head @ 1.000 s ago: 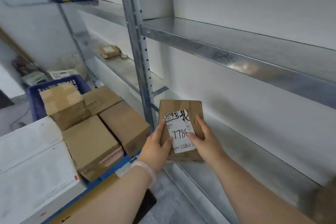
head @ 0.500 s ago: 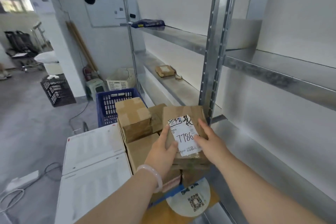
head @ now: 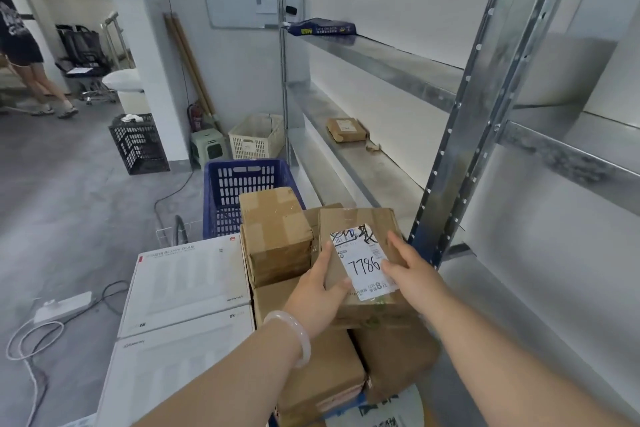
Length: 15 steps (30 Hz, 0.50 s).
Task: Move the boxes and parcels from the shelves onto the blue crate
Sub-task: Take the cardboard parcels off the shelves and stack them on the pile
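Observation:
A flat brown cardboard parcel (head: pixel 360 224) with a white label marked 7786 is held by both hands above the pile of boxes. My left hand (head: pixel 320 291) grips its left edge, thumb on top. My right hand (head: pixel 410 274) grips its right side, fingers over the label. Below it lie several brown boxes (head: pixel 277 229) stacked on the blue crate (head: pixel 235 184), whose far wall shows behind them. Another small brown parcel (head: pixel 346 129) lies on the middle shelf further back. A dark blue packet (head: pixel 320 28) lies on the upper shelf.
Two large white boxes (head: pixel 187 291) sit left of the brown pile. The metal shelf upright (head: pixel 460 156) stands right beside the held parcel. A black crate (head: pixel 138 144), a cream basket (head: pixel 256 137) and a green stool stand on the floor behind. Cables trail at left. A person stands far left.
Both hands have carried the labelled parcel left, away from the shelf and over the stacked boxes. The view has swung left and up, showing the room.

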{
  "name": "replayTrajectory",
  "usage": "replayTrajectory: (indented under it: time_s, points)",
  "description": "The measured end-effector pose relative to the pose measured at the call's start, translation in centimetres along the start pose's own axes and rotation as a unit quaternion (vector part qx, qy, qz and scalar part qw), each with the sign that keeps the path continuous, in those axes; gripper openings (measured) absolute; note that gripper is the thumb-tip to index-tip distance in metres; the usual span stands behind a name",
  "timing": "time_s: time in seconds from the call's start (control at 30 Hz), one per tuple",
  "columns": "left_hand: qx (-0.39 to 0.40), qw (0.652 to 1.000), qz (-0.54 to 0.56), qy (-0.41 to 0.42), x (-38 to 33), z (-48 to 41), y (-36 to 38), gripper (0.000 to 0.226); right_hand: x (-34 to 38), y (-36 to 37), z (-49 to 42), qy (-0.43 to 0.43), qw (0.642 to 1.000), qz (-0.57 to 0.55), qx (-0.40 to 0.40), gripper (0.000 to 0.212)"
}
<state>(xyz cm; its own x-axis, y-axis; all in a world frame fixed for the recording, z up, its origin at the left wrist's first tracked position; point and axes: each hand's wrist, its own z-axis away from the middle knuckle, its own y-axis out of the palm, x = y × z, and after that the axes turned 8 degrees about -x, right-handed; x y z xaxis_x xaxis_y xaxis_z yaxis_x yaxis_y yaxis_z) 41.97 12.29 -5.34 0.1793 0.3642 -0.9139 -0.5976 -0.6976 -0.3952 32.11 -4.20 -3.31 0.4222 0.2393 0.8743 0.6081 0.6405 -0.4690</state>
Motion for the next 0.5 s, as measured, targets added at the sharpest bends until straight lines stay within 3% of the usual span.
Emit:
replayTrajectory:
  time_s: [0.27, 0.5]
  points:
    - [-0.061, 0.998, -0.018, 0.015, -2.4, -3.5, 1.0, 0.067, 1.8, -1.6, -6.6, -0.018, 0.999, 0.025, 0.036, 0.060]
    - [-0.194, 0.962, -0.169, 0.086, -1.8, -5.4, -1.2, 0.055, 2.8, -0.3, -12.0, -0.029, 0.996, 0.043, 0.078, 0.061]
